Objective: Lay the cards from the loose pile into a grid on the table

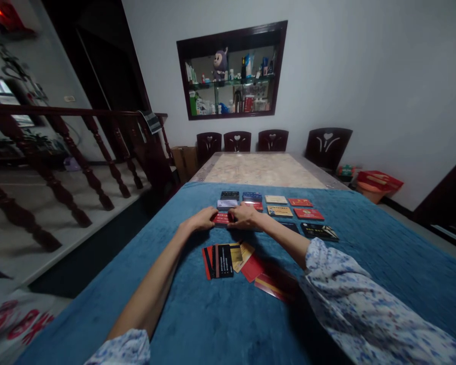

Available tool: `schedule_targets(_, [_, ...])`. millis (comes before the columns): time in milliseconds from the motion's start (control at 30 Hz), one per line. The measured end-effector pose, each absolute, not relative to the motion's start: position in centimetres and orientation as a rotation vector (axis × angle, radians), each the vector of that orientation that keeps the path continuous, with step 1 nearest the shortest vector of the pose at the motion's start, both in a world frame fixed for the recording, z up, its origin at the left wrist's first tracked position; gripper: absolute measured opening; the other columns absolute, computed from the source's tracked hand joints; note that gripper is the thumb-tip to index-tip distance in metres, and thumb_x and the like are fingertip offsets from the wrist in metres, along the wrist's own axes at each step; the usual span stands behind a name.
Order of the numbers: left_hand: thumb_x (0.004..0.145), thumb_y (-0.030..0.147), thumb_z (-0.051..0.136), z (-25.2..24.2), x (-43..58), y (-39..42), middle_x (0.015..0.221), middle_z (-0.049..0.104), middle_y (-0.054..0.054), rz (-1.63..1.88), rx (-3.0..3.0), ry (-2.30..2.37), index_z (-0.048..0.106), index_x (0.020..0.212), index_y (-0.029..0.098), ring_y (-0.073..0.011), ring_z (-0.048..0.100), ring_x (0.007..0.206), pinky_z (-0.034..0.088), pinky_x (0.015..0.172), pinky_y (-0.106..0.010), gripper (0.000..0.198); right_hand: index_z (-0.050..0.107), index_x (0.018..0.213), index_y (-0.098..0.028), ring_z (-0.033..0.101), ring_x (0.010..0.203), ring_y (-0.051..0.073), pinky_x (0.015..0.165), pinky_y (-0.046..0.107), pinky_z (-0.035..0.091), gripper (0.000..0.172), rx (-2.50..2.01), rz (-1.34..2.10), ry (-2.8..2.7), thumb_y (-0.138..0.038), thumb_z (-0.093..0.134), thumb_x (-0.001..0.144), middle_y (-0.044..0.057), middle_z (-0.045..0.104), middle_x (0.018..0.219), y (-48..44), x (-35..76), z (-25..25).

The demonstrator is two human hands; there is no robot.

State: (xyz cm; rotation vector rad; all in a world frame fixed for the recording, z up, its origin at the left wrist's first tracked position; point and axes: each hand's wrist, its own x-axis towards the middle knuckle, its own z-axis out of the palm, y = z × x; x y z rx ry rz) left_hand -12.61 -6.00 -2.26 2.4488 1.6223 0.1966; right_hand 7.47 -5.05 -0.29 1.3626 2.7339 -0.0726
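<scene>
A stack of red cards (222,218) lies in the front row of card stacks on the blue cloth. My left hand (202,219) presses its fingers against the stack's left edge. From the right, my right hand (244,217) holds the opposite edge, partly covering a stack behind. Nearer to me are loose, overlapping cards: a black card (224,260), a gold card (243,255), a plain red card (252,268) and a red card with a gold stripe (272,287). Behind the hands sit a pale lilac stack (227,204) and a dark blue stack (252,196).
Further right are a cream stack (276,199), a yellowish stack (279,211), a red stack (308,214) and a black stack (319,231). The blue cloth (376,263) covers the near table. Dark chairs (272,140) stand at the far end, a wooden railing (68,142) to the left.
</scene>
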Motion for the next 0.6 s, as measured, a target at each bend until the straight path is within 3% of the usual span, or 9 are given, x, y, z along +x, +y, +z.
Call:
schedule_targets(133, [0.071, 0.011, 0.06, -2.0, -12.5, -6.1, 0.113, 0.066, -0.011, 0.132, 2.448, 1.606, 0.066, 0.108, 0.016, -0.0278, 0.061, 0.106, 0.048, 0.094, -0.036, 0.038, 0.067, 0.114, -0.025, 0.05, 0.122, 0.036, 0.093, 0.049, 0.045, 0.046, 1.332, -0.111, 2.702, -0.056, 0.066, 0.079, 0.012, 0.064, 0.126, -4.7, 7.3, 0.0])
schedule_targets(300, [0.067, 0.011, 0.061, -2.0, -12.2, -6.4, 0.121, 0.063, -0.016, 0.119, 2.45, 1.616, 0.061, 0.119, 0.013, -0.0316, 0.059, 0.112, 0.048, 0.096, -0.039, 0.053, 0.067, 0.117, -0.023, 0.051, 0.122, 0.036, 0.092, 0.049, 0.046, 0.049, 1.344, -0.107, 2.645, -0.05, 0.071, 0.075, 0.014, 0.063, 0.127, -5.0, 6.8, 0.6])
schedule_targets(500, [0.066, 0.01, 0.059, -2.4, -12.1, -6.3, 0.115, 0.065, -0.013, 0.126, 2.453, 1.613, 0.064, 0.113, 0.015, -0.0312, 0.06, 0.109, 0.047, 0.097, -0.04, 0.048, 0.069, 0.114, -0.024, 0.057, 0.117, 0.034, 0.091, 0.044, 0.048, 0.048, 1.357, -0.102, 2.647, -0.048, 0.073, 0.073, 0.012, 0.067, 0.122, -4.9, 6.4, 0.7])
schedule_targets(600, [0.066, 0.01, 0.059, -2.7, -12.2, -6.1, 0.118, 0.064, -0.014, 0.132, 2.452, 1.618, 0.061, 0.119, 0.015, -0.0312, 0.059, 0.112, 0.047, 0.098, -0.041, 0.053, 0.07, 0.112, -0.023, 0.06, 0.112, 0.032, 0.088, 0.04, 0.05, 0.046, 1.352, -0.117, 2.644, -0.048, 0.074, 0.072, 0.011, 0.069, 0.119, -4.7, 6.3, 0.6])
